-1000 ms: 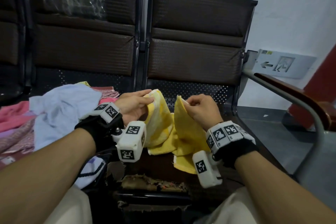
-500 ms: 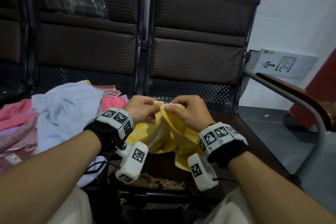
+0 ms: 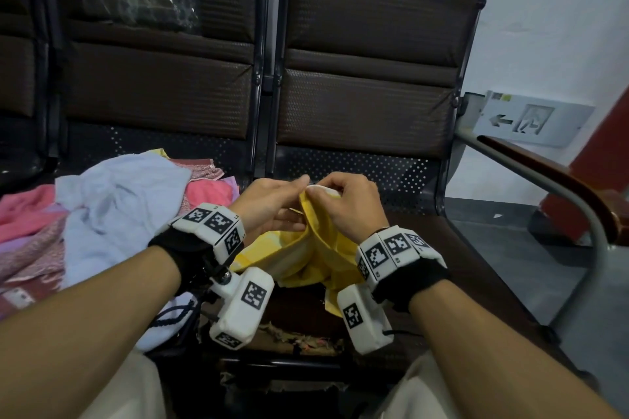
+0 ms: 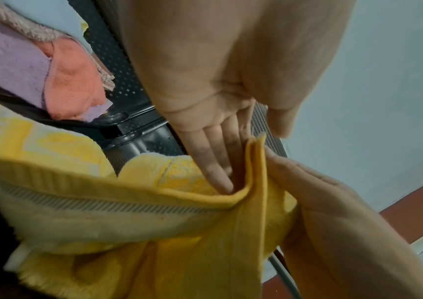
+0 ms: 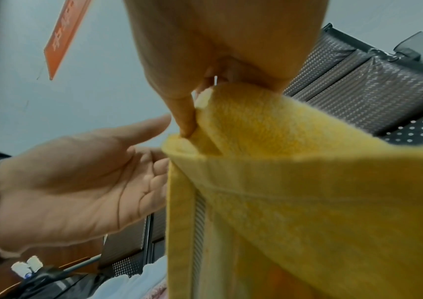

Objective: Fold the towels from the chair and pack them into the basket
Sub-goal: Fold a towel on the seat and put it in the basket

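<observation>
A row of dark brown padded chairs (image 3: 367, 105) with perforated metal seats bore a heap of towels (image 3: 112, 211) on the left seat, pale blue over pink, lilac and red ones, while the yellow towel's (image 3: 316, 258) lower folds rested on the right seat.

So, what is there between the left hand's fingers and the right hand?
The doubled edge of the yellow towel. In the left wrist view it stands between the left hand's straight fingers and the right hand, which pinches it.
</observation>
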Motion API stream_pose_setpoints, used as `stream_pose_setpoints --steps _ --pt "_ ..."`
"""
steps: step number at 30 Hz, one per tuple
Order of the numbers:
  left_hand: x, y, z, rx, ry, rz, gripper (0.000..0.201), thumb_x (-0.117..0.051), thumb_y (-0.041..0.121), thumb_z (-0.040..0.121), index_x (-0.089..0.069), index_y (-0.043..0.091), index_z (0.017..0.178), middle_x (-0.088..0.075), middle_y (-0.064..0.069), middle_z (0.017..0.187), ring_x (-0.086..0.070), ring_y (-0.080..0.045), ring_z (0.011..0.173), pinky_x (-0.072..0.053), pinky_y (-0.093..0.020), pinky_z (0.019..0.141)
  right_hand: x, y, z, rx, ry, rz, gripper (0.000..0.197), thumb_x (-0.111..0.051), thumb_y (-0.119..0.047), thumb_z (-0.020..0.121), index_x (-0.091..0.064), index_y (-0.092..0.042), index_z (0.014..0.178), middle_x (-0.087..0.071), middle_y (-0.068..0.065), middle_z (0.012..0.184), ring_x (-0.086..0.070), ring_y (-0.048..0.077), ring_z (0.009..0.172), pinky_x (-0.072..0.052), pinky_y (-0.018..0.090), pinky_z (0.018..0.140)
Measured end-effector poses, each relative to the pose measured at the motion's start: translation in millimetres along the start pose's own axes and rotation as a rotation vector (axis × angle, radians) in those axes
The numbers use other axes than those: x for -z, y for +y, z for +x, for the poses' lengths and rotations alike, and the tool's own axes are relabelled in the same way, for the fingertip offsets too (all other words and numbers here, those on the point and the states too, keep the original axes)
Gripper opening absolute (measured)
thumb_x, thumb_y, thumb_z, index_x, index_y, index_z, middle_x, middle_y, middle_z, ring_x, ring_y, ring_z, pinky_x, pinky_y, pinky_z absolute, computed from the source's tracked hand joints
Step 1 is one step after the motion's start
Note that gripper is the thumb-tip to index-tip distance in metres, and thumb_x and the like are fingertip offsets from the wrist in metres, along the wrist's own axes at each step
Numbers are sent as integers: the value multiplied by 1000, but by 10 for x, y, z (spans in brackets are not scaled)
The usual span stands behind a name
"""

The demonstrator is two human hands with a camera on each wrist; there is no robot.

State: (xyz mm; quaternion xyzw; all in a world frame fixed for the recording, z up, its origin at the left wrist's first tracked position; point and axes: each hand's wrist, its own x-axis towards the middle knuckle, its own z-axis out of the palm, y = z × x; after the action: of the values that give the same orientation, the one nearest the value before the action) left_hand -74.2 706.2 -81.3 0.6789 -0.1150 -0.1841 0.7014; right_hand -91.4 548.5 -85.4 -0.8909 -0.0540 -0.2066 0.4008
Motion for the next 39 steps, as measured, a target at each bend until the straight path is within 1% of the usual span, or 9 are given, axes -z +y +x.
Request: stream_pose_setpoints --steps 7,11,13,19,23,27,30,35,39 --pt "64 -5 16 -161 124 123 23 -49 21 97 -66 6 100 -69 -14 83 -68 -21 73 -56 -27 60 48 10 13 -16 -38 122 17 -68 -42 83 -63 -26 76 -61 -7 72 -56 8 69 -46 26 64" --pt "164 65 8 -185 216 68 24 -46 18 98 -64 2 92 -67 -1 60 -66 -10 56 -55 -22 54 160 71 -18 45 -124 12 30 -67 -48 81 -57 -24 67 -58 -10 66 -53 0 62 -38 13 54" --pt "241 96 0 -186 272 57 20 -46 11 98 -62 5 88 -64 -4 65 -63 -11 57 -54 -21 53 223 114 -55 47 -180 -112 35 -68 -51 80 -54 -22 66 -56 -9 64 -52 1 61 -36 15 52" --pt "452 30 -21 -189 456 362 24 -39 16 99 -63 9 101 -58 -4 84 -52 -21 85 -43 -34 80 352 209 -175 125 -425 -454 28 -66 -52 80 -55 -27 74 -61 -4 74 -56 13 75 -36 30 78" --pt "513 1 -40 -176 500 503 28 -35 20 101 -59 8 109 -60 -11 107 -53 -24 102 -42 -36 94 409 294 -244 36 -618 -668 38 -57 -64 81 -54 -28 70 -58 -8 70 -50 10 70 -30 33 80" --pt "515 -80 -94 -155 414 779 30 -33 26 101 -53 7 112 -54 -7 101 -49 -21 95 -37 -31 83 424 326 -354 -97 -816 -822 25 -58 -43 83 -65 -19 88 -64 1 87 -58 19 80 -45 34 76" --pt "495 -173 -144 -162 340 963 28 -30 26 102 -48 5 105 -55 -12 92 -51 -25 86 -35 -34 73 425 290 -372 -61 -730 -727 15 -57 -24 83 -68 -13 84 -67 6 85 -61 20 80 -49 32 68" --pt "472 -211 -144 -180 364 994 23 -32 27 102 -42 10 91 -53 -8 80 -51 -25 78 -37 -36 69 412 226 -272 -89 -317 -375 11 -68 -25 81 -63 -25 71 -64 -5 74 -59 6 70 -39 16 51" --pt "450 -192 -87 -165 379 966 27 -28 26 103 -42 9 87 -49 -7 77 -48 -24 76 -33 -33 66 385 211 -165 -112 -89 -299 22 -63 -14 77 -50 -23 62 -56 -4 66 -52 6 65 -36 20 48"
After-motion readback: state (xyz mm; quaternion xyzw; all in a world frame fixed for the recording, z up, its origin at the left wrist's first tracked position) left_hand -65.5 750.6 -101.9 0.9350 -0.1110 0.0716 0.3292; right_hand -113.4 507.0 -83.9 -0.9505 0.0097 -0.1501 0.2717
